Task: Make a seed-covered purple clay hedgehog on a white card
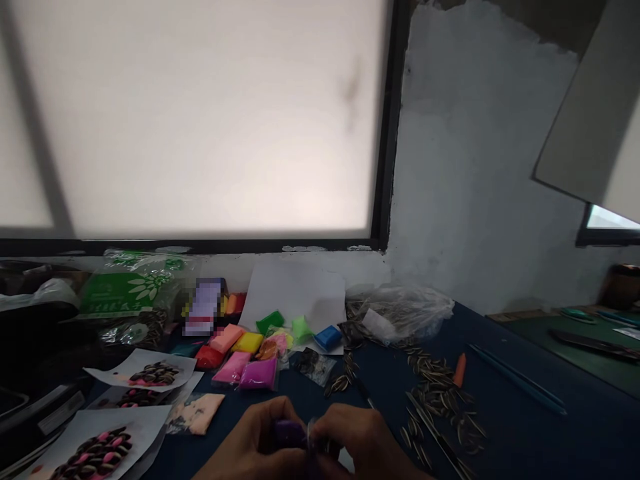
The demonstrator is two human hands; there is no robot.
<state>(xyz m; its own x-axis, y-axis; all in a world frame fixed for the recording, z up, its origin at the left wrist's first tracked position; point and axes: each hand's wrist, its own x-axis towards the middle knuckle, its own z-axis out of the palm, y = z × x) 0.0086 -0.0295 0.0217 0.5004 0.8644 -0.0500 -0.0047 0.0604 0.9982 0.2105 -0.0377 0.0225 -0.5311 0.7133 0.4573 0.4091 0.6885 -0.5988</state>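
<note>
Low in the middle of the head view, both hands meet around a small purple clay packet point(289, 433). My left hand point(255, 437) curls round its purple body, thumb below and fingers above. My right hand point(357, 437) is closed at the packet's right end, where a bit of clear plastic shows between the fingers. The packet's lower part is hidden by the fingers. Just beyond the hands lie a magenta clay packet point(259, 375), a pink clay packet point(232, 368) and a dark, mostly flattened plastic packet point(314, 367).
Striped sunflower seeds point(437, 387) are spread at right, with metal tweezers point(440, 437), an orange stick point(460, 371) and a blue stick-like tool point(517, 379). Paper sheets with seeds and pink pieces point(145, 427) lie left. Behind stand a green seed bag point(135, 287) and a clear bag point(405, 310).
</note>
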